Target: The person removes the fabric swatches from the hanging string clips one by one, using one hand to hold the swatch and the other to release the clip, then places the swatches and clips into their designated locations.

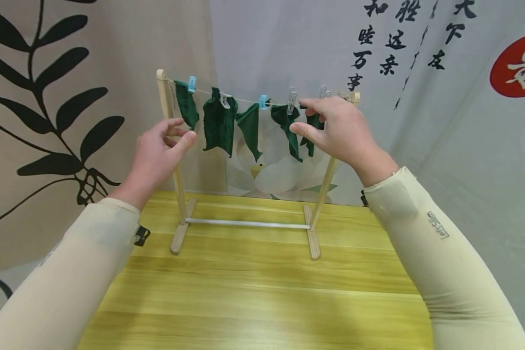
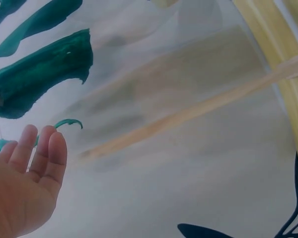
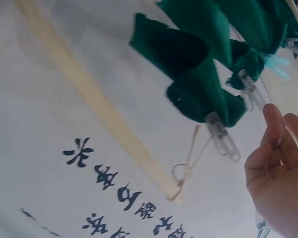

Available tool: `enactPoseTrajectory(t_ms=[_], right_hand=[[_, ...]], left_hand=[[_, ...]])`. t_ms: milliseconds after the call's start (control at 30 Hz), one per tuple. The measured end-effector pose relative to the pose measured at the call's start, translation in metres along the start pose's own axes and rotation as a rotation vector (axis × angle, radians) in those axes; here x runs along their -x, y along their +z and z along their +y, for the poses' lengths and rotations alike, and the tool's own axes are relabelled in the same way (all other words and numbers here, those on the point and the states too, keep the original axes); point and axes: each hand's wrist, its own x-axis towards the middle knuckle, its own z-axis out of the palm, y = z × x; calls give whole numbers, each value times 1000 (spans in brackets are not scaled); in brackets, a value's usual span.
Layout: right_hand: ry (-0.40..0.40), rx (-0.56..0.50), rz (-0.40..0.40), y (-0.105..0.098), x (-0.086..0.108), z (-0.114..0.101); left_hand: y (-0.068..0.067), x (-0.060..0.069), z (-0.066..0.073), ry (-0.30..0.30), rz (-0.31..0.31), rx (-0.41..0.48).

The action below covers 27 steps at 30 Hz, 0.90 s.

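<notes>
Several dark green cloth pieces hang by clips from a string on a wooden drying rack [image 1: 178, 180]. My left hand [image 1: 157, 150], fingers loosely bent and thumb apart, is near the lower end of the leftmost green cloth [image 1: 186, 104], which hangs from a blue clip [image 1: 192, 84]. My right hand [image 1: 339, 127] is at the right part of the string, with thumb and forefinger apart. In the right wrist view, a fingertip is at the end of a clear clip [image 3: 252, 89]; whether it touches is unclear. My right hand partly covers the rightmost green cloth [image 1: 310, 141].
The rack's feet [image 1: 312, 238] stand on a yellow wood-grain table [image 1: 253, 291], joined by a white crossbar [image 1: 249, 223]. Behind hangs a pale curtain [image 1: 271, 43] printed with black leaves and writing. Another blue clip [image 1: 263, 101] holds the middle cloth.
</notes>
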Motion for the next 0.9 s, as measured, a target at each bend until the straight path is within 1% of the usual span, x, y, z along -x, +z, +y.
enactPoseTrajectory(t_ms=[200, 300, 400, 500, 667, 767, 900], right_hand=[[-28, -27, 31, 1, -15, -13], [-31, -36, 35, 2, -24, -20], [-33, -41, 34, 3, -33, -28], [-28, -50, 23, 5, -42, -37], [-11, -48, -20, 8, -54, -53], [-13, -53, -32, 9, -61, -61], [-32, -76, -26, 12, -69, -68]], left_hand=[[-2, -6, 4, -15, 20, 28], [-3, -8, 7, -26, 23, 41], [-3, -10, 10, -35, 39, 57], [-4, -13, 13, -50, 69, 71], [-6, -17, 17, -61, 114, 76], [-8, -19, 19, -64, 131, 64], [-9, -21, 20, -81, 141, 54]])
